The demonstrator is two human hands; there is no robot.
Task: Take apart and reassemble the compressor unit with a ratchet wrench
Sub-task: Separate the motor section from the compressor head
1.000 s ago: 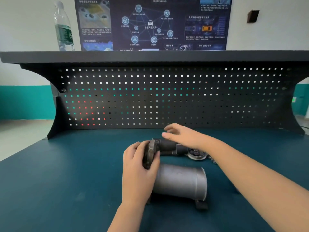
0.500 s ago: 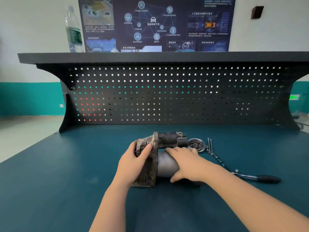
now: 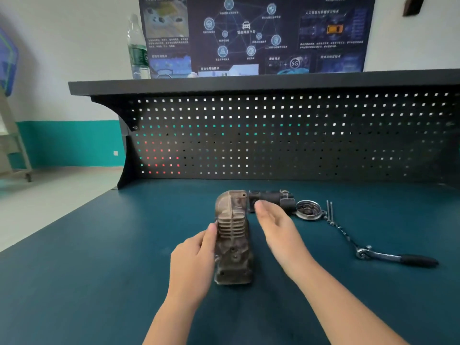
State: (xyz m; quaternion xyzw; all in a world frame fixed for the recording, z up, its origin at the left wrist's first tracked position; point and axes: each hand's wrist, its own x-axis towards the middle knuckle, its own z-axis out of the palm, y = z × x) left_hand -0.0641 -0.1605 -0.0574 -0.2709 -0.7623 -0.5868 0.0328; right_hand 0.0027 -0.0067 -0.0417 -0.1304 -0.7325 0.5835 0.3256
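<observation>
Left hand [image 3: 193,257] grips the finned compressor unit [image 3: 232,235]; right hand [image 3: 276,225] hovers beside it, fingers straight. Probably cast metal: heavy, rigid, best held by its ribbed flanks.

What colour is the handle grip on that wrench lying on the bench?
Black, on the ratchet wrench, with a shiny silver metal head. The head view shows it.
</observation>
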